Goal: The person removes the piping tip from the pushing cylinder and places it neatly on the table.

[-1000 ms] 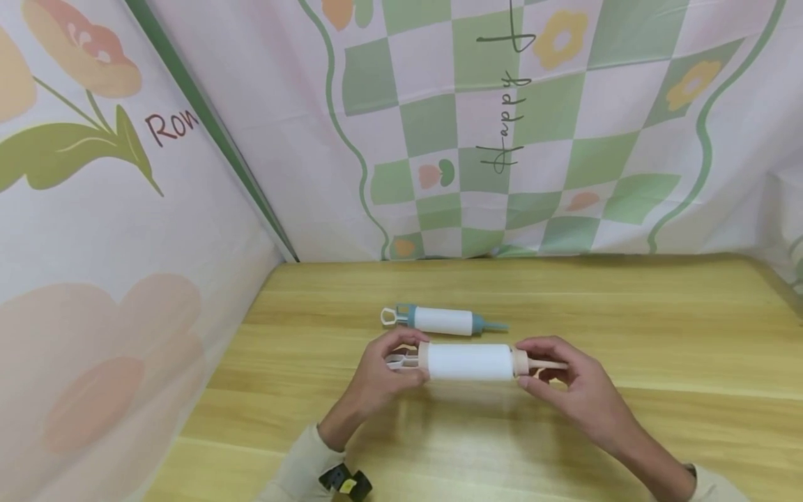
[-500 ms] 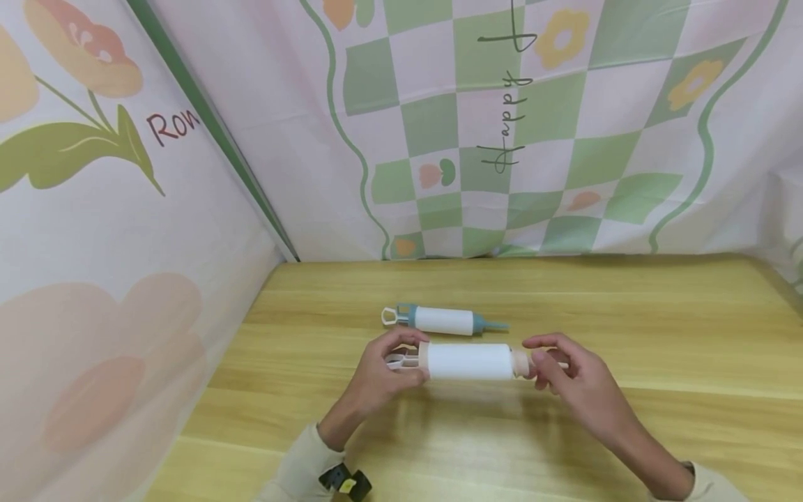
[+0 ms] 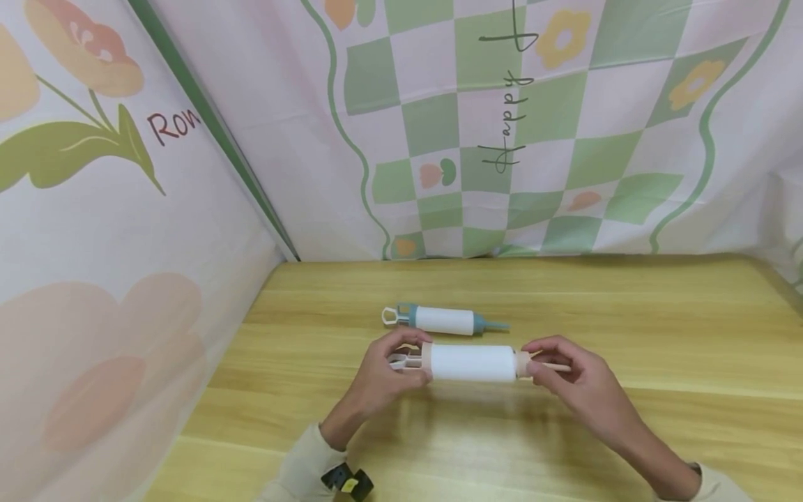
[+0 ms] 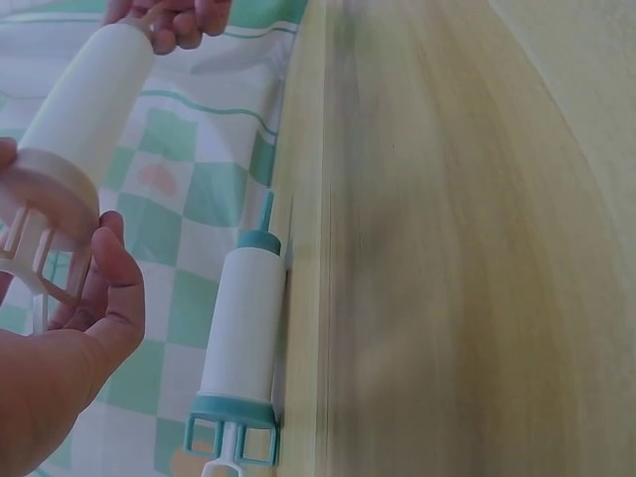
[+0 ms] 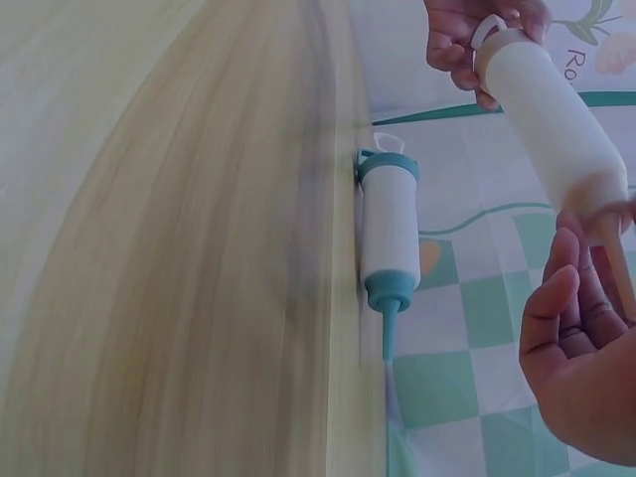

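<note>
- the beige-ended syringe (image 3: 473,363) is held up off the table between two hands, in the near middle part of the tabletop; its white barrel lies roughly level, crosswise to the person, handle end to the left and nozzle end to the right.
- the left hand (image 3: 385,369) is clamped on the beige collar at the handle end, thumb on the near side and forefinger on the far side; the pale pull handle (image 4: 35,283) and its frame stick out into the hollow of that hand.
- the right hand (image 3: 580,380) pinches the beige nozzle cap (image 3: 523,364) at the other end, thumb on the near side, forefinger on the far side; the thin beige spout (image 5: 618,263) runs back toward the palm.
- just beyond, on the far side, the blue-ended syringe (image 3: 444,321) lies on the table, apart from both hands, nearly parallel to the held one, its white ring handle to the left and its blue spout to the right.
- the table (image 3: 690,328) has a light wood grain, with soft shadows below the hands.
- both wrists come out of pale sleeves (image 3: 310,457); a black strap with a yellow patch (image 3: 348,483) shows by the left one.
- behind the table hangs a green and white checked cloth (image 3: 483,202) with flowers and sideways lettering that reads "happy"; a flower-printed cloth (image 3: 207,209) covers the left side.
</note>
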The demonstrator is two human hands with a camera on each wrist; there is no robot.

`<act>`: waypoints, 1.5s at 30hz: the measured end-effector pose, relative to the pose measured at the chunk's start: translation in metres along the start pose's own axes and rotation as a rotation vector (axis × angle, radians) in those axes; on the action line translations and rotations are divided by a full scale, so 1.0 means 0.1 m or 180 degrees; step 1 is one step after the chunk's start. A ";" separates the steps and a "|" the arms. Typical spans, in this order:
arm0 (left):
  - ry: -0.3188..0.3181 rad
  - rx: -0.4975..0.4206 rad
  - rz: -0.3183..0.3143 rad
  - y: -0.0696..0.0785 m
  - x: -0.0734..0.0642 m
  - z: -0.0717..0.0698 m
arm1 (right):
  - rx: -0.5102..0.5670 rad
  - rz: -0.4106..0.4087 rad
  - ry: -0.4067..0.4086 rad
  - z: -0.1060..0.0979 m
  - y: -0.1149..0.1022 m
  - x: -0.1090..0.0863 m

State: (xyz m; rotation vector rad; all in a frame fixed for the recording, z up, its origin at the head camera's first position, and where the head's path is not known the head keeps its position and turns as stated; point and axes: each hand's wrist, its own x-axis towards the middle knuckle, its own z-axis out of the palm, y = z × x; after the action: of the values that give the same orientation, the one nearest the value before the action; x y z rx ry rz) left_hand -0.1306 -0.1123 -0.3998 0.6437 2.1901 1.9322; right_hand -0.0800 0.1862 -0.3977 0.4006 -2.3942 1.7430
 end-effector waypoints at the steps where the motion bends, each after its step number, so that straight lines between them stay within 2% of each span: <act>1: 0.0003 -0.0009 -0.0010 0.00 0.00 0.00 | -0.0022 -0.0058 0.0011 0.00 0.00 0.00; 8: 0.0006 -0.0038 -0.0049 0.00 0.00 -0.01 | -0.0031 -0.0309 0.0010 -0.01 0.02 -0.01; 15: 0.0028 -0.0050 -0.0071 0.00 -0.01 -0.01 | -0.0077 -0.0239 -0.0057 -0.03 0.04 0.00; 20: 0.0023 -0.0052 -0.0058 -0.01 0.00 -0.01 | -0.0120 0.0057 -0.0152 -0.04 0.03 0.01; 24: 0.0003 -0.0043 -0.0018 -0.02 0.00 -0.01 | 0.0142 0.0510 -0.0284 -0.04 0.01 0.03; 27: -0.0009 -0.0021 0.0009 -0.03 0.00 -0.01 | 0.0298 0.0720 -0.0300 -0.02 -0.02 0.03; 33: -0.0009 -0.0024 -0.0003 -0.03 0.00 -0.01 | 0.0299 0.0609 -0.0174 -0.01 -0.05 0.02; 37: -0.0005 -0.0019 -0.0023 -0.03 -0.01 -0.02 | 0.0305 0.0575 -0.0200 -0.01 -0.05 0.02; 45: 0.0002 -0.0014 -0.0038 -0.02 -0.01 -0.04 | 0.0249 0.0302 -0.0168 0.02 -0.03 0.01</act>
State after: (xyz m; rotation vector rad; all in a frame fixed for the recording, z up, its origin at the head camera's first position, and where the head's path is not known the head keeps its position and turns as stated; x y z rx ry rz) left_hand -0.1314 -0.1168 -0.4017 0.6280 2.1844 1.9312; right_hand -0.0796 0.1834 -0.3955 0.3525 -2.4242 1.8942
